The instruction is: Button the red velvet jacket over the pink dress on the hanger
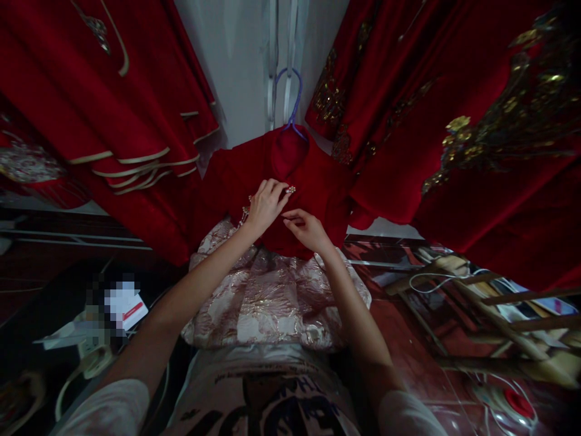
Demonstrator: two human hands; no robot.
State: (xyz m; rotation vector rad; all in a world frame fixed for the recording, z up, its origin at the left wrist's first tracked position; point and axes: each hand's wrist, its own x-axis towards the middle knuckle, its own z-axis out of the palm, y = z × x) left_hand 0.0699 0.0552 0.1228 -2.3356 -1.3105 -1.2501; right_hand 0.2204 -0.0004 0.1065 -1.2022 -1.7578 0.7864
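Note:
A red garment point(236, 163) hangs in front of me on a purple hanger point(297, 100). Against its front, my left hand point(265, 209) has its fingers closed on a small beaded ornament point(291, 189). Strung beads point(245, 214) show beside the left wrist, partly covered by it. Just below and to the right, my right hand point(308, 231) is held close to the cloth with thumb and fingers drawn together. Whatever sits between those fingertips, if anything, is too small to make out. Below the red cloth, pale shiny brocade fabric point(272, 297) spreads over my lap.
Red cloth with pale piping point(149, 115) hangs at the left, and red cloth with gold sequins point(476, 145) at the right. A dark surface at lower left bears a white box point(134, 312). A wooden rack point(490, 303) with cables stands at right.

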